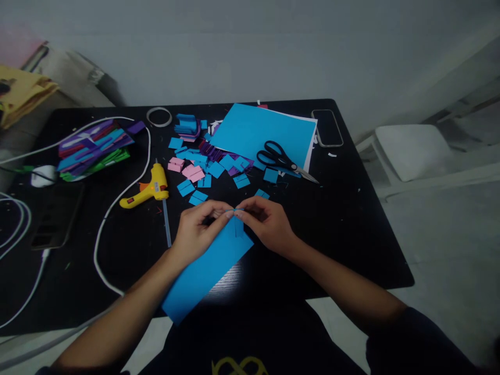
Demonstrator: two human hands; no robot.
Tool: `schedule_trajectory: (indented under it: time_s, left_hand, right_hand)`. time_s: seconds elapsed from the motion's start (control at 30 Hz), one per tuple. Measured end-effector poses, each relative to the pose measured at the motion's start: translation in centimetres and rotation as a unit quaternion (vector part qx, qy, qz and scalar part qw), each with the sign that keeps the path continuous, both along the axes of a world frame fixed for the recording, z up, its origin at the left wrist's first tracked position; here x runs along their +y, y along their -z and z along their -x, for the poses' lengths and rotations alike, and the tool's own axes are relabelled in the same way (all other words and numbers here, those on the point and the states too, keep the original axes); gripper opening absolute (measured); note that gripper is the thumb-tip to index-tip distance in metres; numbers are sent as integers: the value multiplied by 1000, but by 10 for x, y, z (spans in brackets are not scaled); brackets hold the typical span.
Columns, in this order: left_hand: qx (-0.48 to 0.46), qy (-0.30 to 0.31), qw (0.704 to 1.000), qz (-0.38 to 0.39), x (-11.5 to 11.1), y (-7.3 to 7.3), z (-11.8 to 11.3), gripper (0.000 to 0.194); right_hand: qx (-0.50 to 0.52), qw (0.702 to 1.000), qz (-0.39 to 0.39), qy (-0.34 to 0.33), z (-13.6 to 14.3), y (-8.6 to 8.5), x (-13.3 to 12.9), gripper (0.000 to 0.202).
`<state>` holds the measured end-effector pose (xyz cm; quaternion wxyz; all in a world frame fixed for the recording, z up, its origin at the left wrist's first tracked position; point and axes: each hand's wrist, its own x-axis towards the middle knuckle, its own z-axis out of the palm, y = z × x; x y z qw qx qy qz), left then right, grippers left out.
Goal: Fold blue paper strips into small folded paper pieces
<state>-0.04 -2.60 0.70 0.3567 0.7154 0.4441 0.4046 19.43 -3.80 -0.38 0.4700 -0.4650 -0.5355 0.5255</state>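
Between the fingertips of both hands is a small blue paper piece, its lower part hanging below the thumbs. My left hand pinches it from the left side. From the right, my right hand pinches its top edge, the two thumbs almost meeting. Under my left hand and forearm lies a larger blue paper sheet, partly hidden and reaching past the table's front edge. Just beyond the fingers are several small folded blue pieces and a few pink ones.
A yellow glue gun with a glue stick lies left. Black-handled scissors rest partly on a blue sheet. A phone, a tape ring, a bundle of coloured paper and a white cable surround the work on the black table.
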Motion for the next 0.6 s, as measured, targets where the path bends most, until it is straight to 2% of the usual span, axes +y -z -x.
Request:
schedule_trajectory:
  time_s: [0.4, 0.6]
  left_hand:
    - [-26, 4, 999, 37, 0, -6, -2, 5]
    - [-30, -8, 998, 45, 0, -7, -2, 5]
  right_hand:
    - [-17, 999, -27, 10, -1, -2, -1, 8]
    - [19, 1000, 11, 19, -1, 2, 1, 14]
